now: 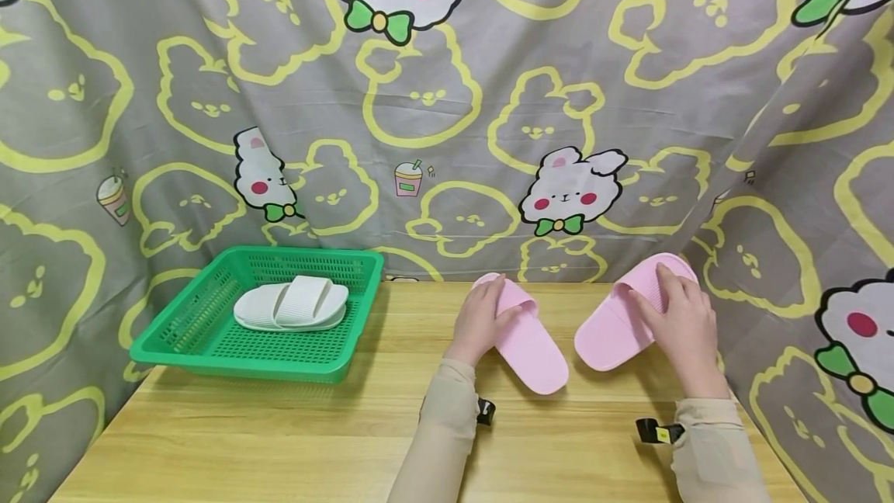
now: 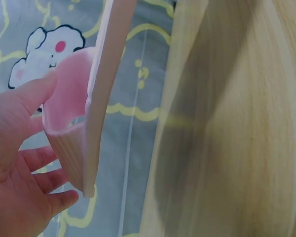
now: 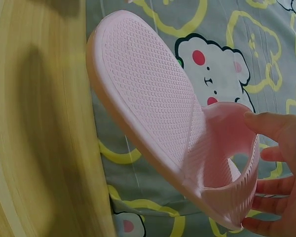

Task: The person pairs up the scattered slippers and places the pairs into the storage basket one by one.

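My left hand (image 1: 477, 323) grips a pink slide slipper (image 1: 536, 359) by its strap, thumb at the strap's edge. A matching pink slipper (image 1: 606, 336) is held in my right hand (image 1: 687, 336), also by the strap. Both appear raised off the wooden table, their shadows falling on it in the wrist views. The left wrist view shows the left slipper (image 2: 101, 84) nearly edge-on. From the right wrist, the textured footbed of the other slipper (image 3: 143, 79) is visible, with the thumb at the strap opening and the fingers along its outside.
A green plastic basket (image 1: 356, 332) stands on the left of the table (image 1: 314, 441). White slippers (image 1: 300, 305) lie inside it, close together. A grey curtain (image 1: 433, 223) with cartoon rabbits hangs behind and along both sides.
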`<state>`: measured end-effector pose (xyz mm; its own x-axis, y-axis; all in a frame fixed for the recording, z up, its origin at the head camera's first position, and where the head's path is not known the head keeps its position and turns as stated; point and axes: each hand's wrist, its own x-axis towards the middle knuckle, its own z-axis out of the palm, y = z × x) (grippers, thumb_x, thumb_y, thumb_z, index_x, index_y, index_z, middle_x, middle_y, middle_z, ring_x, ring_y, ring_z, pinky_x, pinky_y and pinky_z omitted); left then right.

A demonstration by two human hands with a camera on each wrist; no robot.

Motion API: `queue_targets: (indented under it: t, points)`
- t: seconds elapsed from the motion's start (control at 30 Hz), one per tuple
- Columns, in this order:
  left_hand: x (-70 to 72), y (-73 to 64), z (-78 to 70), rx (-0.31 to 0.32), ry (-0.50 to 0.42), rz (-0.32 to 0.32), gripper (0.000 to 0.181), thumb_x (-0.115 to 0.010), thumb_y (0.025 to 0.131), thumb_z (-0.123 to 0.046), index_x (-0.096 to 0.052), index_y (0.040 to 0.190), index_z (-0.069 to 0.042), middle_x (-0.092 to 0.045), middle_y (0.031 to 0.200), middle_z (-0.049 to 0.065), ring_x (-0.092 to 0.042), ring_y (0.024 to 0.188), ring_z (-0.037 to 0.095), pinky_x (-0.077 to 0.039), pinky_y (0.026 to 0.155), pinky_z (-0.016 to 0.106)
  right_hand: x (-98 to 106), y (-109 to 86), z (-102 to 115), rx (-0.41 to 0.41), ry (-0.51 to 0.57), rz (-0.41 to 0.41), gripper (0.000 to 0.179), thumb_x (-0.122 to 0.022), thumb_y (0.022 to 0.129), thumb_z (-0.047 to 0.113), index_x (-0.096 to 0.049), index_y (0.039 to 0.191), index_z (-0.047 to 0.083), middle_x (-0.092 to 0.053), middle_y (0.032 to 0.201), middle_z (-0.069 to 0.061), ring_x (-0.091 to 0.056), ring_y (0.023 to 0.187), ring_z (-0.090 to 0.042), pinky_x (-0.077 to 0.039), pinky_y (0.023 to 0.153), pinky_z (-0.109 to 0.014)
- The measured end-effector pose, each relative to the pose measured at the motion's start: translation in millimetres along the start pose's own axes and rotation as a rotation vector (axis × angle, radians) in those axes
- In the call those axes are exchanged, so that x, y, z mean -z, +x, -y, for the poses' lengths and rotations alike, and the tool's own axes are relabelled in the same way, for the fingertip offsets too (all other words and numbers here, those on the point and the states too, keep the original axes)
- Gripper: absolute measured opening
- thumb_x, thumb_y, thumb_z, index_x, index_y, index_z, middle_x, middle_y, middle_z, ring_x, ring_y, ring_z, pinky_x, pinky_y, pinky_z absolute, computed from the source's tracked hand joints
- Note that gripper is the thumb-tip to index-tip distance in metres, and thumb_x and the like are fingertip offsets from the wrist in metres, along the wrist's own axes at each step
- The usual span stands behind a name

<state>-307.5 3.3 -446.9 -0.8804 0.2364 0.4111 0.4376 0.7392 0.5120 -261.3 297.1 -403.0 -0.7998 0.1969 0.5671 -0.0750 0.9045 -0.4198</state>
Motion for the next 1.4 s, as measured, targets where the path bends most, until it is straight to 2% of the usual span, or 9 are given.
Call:
queue_targets:
  t: [0.2, 0.5, 0.73, 1.0, 1.17, 1.4]
  points:
    - [1.9, -3.6, 1.4, 0.023, -0.042, -0.013, 0.067, -0.056, 0.083, -0.047, -0.037, 0.137, -0.012, -0.043, 0.138, 0.002, -0.039, 0.128, 0.020, -0.031, 0.107, 0.034, 1, 0.1, 2, -0.014, -0.009, 0.024, 0.071, -0.062, 0.079, 0.046, -0.038, 0.137, 0.013, -0.044, 0.125, -0.029, -0.040, 0.107, -0.052, -0.029, 0.088, -0.062]
    - [2.1, -7.1, 5.2, 0.055, -0.055, -0.033, 0.068, -0.057, 0.082, -0.048, -0.036, 0.138, -0.014, -0.043, 0.138, 0.002, -0.038, 0.128, 0.021, -0.031, 0.107, 0.035, 0, -1.0, 4, -0.021, -0.018, 0.026, 0.071, -0.061, 0.080, 0.047, -0.036, 0.138, 0.014, -0.044, 0.126, -0.029, -0.040, 0.106, -0.052, -0.030, 0.086, -0.063]
    - [4.1, -8.4, 12.5, 0.110, -0.079, -0.061, 0.070, -0.058, 0.080, -0.050, -0.037, 0.137, -0.016, -0.044, 0.137, 0.003, -0.038, 0.128, 0.020, -0.031, 0.107, 0.035, -1, -1.3, 8, -0.040, -0.015, 0.023, 0.074, -0.061, 0.078, 0.050, -0.036, 0.138, 0.014, -0.044, 0.126, -0.029, -0.040, 0.108, -0.052, -0.030, 0.086, -0.063]
    - [0.6, -10.8, 18.8, 0.121, -0.103, -0.148, 0.068, -0.062, 0.079, -0.046, -0.039, 0.136, -0.016, -0.047, 0.134, 0.004, -0.041, 0.126, 0.023, -0.033, 0.106, 0.037, 0, -3.1, 14, -0.057, -0.012, 0.027, 0.072, -0.061, 0.079, 0.049, -0.037, 0.137, 0.014, -0.044, 0.126, -0.029, -0.041, 0.107, -0.051, -0.032, 0.085, -0.065]
    - [1.1, -11.8, 20.1, 0.150, -0.105, -0.188, 0.068, -0.063, 0.079, -0.043, -0.038, 0.136, -0.015, -0.047, 0.133, 0.005, -0.042, 0.124, 0.024, -0.033, 0.106, 0.037, 1, -3.6, 15, -0.063, -0.010, 0.027, 0.073, -0.061, 0.079, 0.050, -0.036, 0.137, 0.014, -0.044, 0.126, -0.028, -0.041, 0.108, -0.051, -0.032, 0.085, -0.065]
    - [4.2, -12.5, 18.8, 0.146, -0.122, -0.260, 0.068, -0.068, 0.077, -0.036, -0.041, 0.134, -0.009, -0.049, 0.132, 0.007, -0.044, 0.122, 0.026, -0.033, 0.105, 0.039, 0, -4.4, 16, -0.071, -0.017, 0.026, 0.074, -0.059, 0.078, 0.055, -0.037, 0.137, 0.016, -0.044, 0.124, -0.029, -0.042, 0.106, -0.050, -0.034, 0.082, -0.064]
